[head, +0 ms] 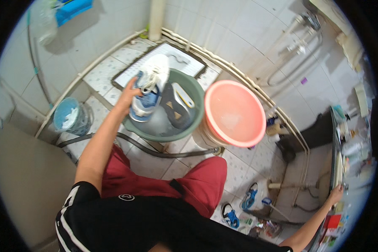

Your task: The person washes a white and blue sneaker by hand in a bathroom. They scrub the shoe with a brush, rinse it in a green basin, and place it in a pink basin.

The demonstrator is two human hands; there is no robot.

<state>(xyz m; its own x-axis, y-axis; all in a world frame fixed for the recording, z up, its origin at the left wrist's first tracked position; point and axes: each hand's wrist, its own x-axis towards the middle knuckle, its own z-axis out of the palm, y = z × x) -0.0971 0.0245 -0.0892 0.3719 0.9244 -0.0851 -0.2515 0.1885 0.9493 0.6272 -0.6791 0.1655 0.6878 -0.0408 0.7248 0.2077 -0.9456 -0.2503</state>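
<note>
My left hand grips a white and blue lace-up sneaker by its ankle opening, holding it over the left side of a green plastic basin. In the basin's cloudy water lies another shoe, its dark grey sole facing up. A white and yellow brush rests against that shoe. My right hand is stretched far to the right, at the edge of a washstand counter crowded with toiletries. Its fingers are small and blurred, so whether they hold anything is unclear.
A pink basin of cloudy water stands right of the green one. A grey hose crosses the tiled floor before my knees. A blue bucket stands left. Blue sandals lie lower right. Pipes run along the wall.
</note>
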